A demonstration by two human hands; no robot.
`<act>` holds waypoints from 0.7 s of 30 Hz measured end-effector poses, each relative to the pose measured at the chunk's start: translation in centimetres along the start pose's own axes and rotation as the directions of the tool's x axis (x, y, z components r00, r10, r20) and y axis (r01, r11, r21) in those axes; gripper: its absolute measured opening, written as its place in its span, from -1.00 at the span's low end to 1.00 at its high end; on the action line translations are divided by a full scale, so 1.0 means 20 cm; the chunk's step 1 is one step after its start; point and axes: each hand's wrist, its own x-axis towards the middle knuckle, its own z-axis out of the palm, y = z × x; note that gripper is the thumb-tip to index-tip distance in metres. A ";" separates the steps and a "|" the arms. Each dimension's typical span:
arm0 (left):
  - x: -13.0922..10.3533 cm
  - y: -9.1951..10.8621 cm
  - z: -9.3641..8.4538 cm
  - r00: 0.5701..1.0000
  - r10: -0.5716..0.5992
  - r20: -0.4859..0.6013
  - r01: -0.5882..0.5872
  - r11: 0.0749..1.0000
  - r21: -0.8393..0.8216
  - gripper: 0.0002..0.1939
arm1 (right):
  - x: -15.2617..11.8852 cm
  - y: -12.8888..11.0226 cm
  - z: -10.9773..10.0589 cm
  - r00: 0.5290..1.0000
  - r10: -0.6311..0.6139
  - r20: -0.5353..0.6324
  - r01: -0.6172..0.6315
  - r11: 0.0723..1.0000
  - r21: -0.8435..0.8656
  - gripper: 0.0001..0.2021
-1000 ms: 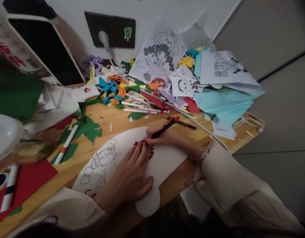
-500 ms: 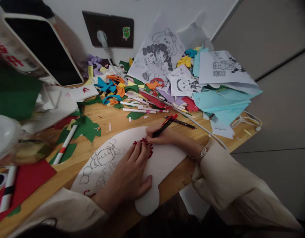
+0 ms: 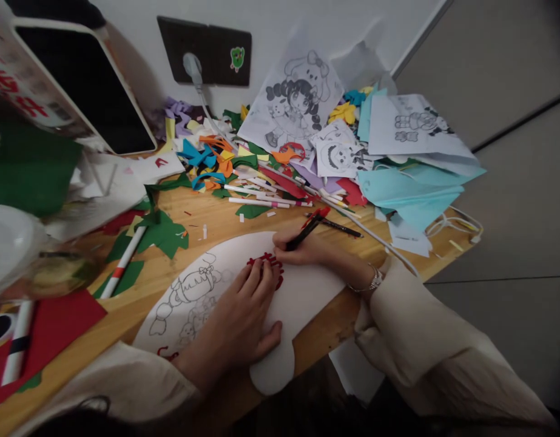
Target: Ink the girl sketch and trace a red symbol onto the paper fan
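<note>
A white fan-shaped sheet [image 3: 313, 297] with line drawings of a braided figure and small animals lies on the wooden table. Near its upper middle is a red cut-out shape [image 3: 273, 260]. My left hand [image 3: 243, 309] rests flat on the sheet, its fingertips over part of the red piece, thumb apart. Just right of the red piece, my right hand [image 3: 302, 246] is wrapped round a black pen [image 3: 304, 232] with a red end. The pen's tip is hidden by the fingers. Another small red shape [image 3: 164, 352] lies at the sheet's lower left.
Colourful scraps [image 3: 207, 158], markers [image 3: 259, 202] and printed drawings [image 3: 298, 103] crowd the back. A phone [image 3: 84, 85] leans at the back left, near a plastic container [image 3: 11, 243]. A white cable [image 3: 366, 226] crosses the right side, beside turquoise sheets [image 3: 407, 188].
The whole view has shifted slightly. Both hands stay in nearly the same places on the sheet, and a bit more of the red shape shows between them.
</note>
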 end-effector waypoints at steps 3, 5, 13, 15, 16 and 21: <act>0.00 0.00 0.01 1.000 0.002 -0.004 -0.002 1.000 -0.004 -0.22 | 0.00 0.00 0.00 1.000 -0.006 0.011 0.006 1.000 0.012 -0.73; 0.01 -0.01 0.01 1.000 0.005 -0.006 -0.005 1.000 -0.004 -0.22 | 0.00 0.00 0.00 0.999 -0.009 0.034 0.008 1.000 0.005 -0.73; 0.00 -0.01 0.00 1.000 0.002 0.007 -0.002 1.000 -0.002 -0.21 | -0.01 0.03 0.00 0.996 -0.078 0.050 0.078 0.997 0.003 -0.72; 0.00 0.00 0.00 1.000 0.006 0.000 -0.006 1.000 0.001 -0.21 | -0.01 0.03 0.00 0.995 -0.086 0.059 0.085 0.996 0.016 -0.71; 0.00 0.00 0.00 1.000 0.008 -0.002 -0.008 1.000 0.001 -0.21 | -0.01 0.03 0.00 0.994 -0.089 0.062 0.087 0.996 0.025 -0.71; 0.00 0.00 0.00 1.000 0.008 -0.010 -0.008 1.000 0.001 -0.23 | -0.01 0.02 -0.01 0.992 -0.079 0.099 0.074 0.996 0.054 -0.70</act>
